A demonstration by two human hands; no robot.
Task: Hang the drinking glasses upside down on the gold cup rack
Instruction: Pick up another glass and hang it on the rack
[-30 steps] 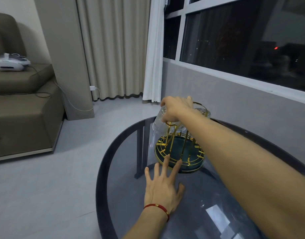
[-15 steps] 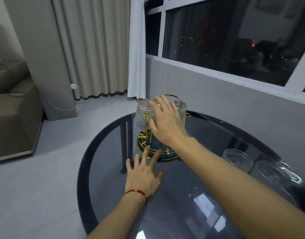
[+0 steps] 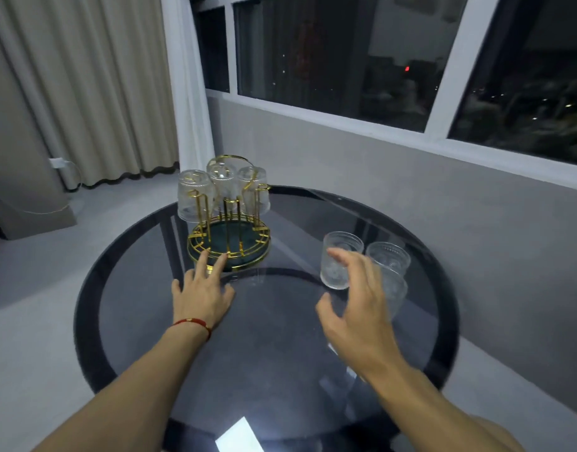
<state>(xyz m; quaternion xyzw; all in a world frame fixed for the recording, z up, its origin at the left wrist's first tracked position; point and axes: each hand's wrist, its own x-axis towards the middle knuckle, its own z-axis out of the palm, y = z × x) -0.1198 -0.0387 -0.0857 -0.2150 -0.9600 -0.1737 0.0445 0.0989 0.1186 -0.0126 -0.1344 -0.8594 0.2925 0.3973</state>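
Observation:
The gold cup rack (image 3: 229, 240) with a dark green base stands on the far left part of the round table. Three clear glasses hang upside down on its prongs: one on the left (image 3: 195, 195), one in the middle (image 3: 222, 177), one on the right (image 3: 255, 187). My left hand (image 3: 201, 290) lies flat and open on the tabletop, fingertips touching the rack's front rim. Three upright glasses stand at the right: a near-left one (image 3: 339, 264), one behind (image 3: 389, 256), and one partly hidden by my right hand (image 3: 354, 309), which hovers open just before them, empty.
The round dark glass table (image 3: 267, 347) has a black rim. A grey wall and a window run along the right and back. Curtains hang at the back left, with grey floor below. A bright reflection shows at the table's near edge.
My right hand has let go of the glass on the rack and swung right and back towards the upright glasses. The view has turned right. My left hand stays at the rack's base.

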